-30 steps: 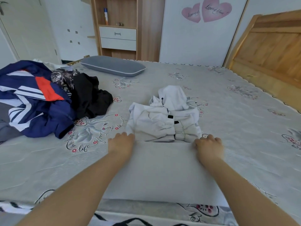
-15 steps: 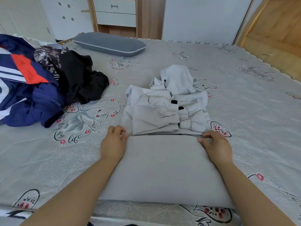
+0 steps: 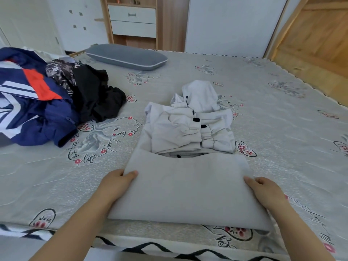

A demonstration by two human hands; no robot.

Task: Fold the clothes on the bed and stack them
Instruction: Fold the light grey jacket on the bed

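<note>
A pale grey hooded jacket (image 3: pixel 190 185) lies near the front edge of the bed (image 3: pixel 282 119), its lower half folded up over the sleeves; the hood points away from me. My left hand (image 3: pixel 117 180) grips the left side of the folded part, thumb on top and fingers beneath. My right hand (image 3: pixel 263 189) holds the right side the same way. A pile of unfolded clothes sits at the left: a navy jacket (image 3: pixel 37 110) with white stripes and an orange patch, a black garment (image 3: pixel 96 95) and a patterned one (image 3: pixel 60 72).
A grey pillow (image 3: pixel 126 56) lies at the far side of the bed. Behind it stand a wooden shelf unit with white drawers (image 3: pixel 133 21) and a white wardrobe (image 3: pixel 235 25). A wooden headboard (image 3: pixel 316 40) rises at the right.
Both hands slid back toward me from the fold's far edge to its two sides and now grip it there. The folded part looks slightly raised. The camera tilted.
</note>
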